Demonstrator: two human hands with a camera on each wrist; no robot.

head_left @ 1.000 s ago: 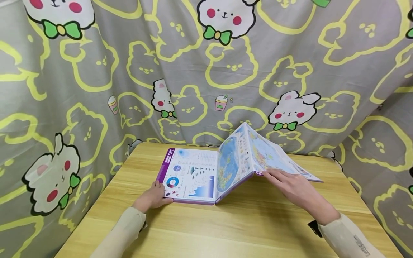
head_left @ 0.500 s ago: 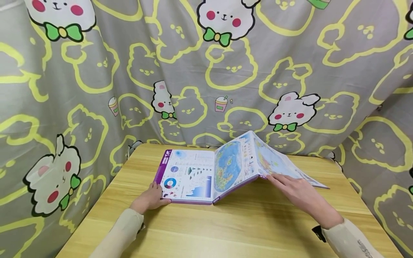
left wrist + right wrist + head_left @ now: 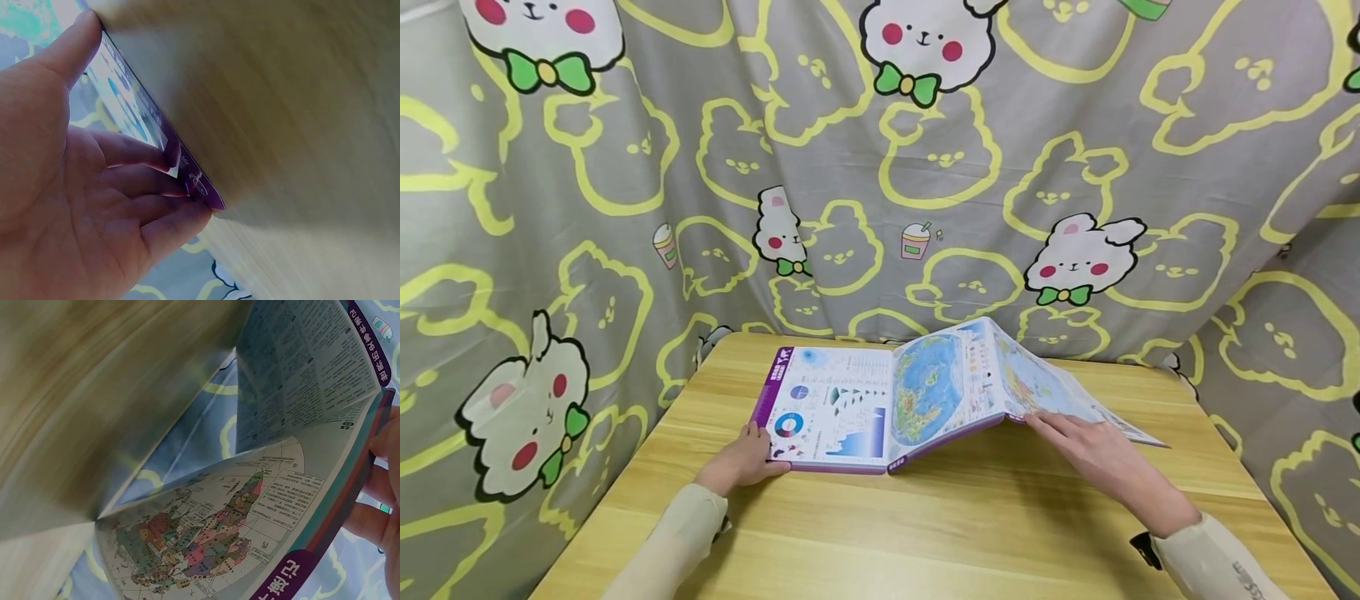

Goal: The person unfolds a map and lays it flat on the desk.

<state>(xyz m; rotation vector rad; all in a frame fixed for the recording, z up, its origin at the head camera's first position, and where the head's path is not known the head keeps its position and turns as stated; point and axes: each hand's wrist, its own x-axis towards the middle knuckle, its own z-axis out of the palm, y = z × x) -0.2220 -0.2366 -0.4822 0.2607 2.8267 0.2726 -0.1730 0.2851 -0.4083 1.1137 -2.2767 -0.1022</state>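
Note:
A laminated folding map (image 3: pixel 925 387) with purple edges lies partly unfolded. Its left panel is flat, showing charts; the middle panels rise into a ridge, and the right one slopes down. My left hand (image 3: pixel 741 458) holds the near left corner, its fingers at the left edge and its thumb along the near edge. In the left wrist view, the fingertips touch the purple border (image 3: pixel 199 181). My right hand (image 3: pixel 1086 446) grips the near edge of the raised right part. The right wrist view shows the printed underside (image 3: pixel 212 544); part of that hand is cut off there.
A wooden table (image 3: pixel 850 542) bears the map. Behind and to both sides hangs a grey curtain (image 3: pixel 835 125) with yellow outlines and rabbit prints. The map's far edge lies near the curtain.
The map's ridge has lowered and shifted slightly right. My right hand has moved a little right and down with its edge; my left hand and the flat panel have slid slightly left.

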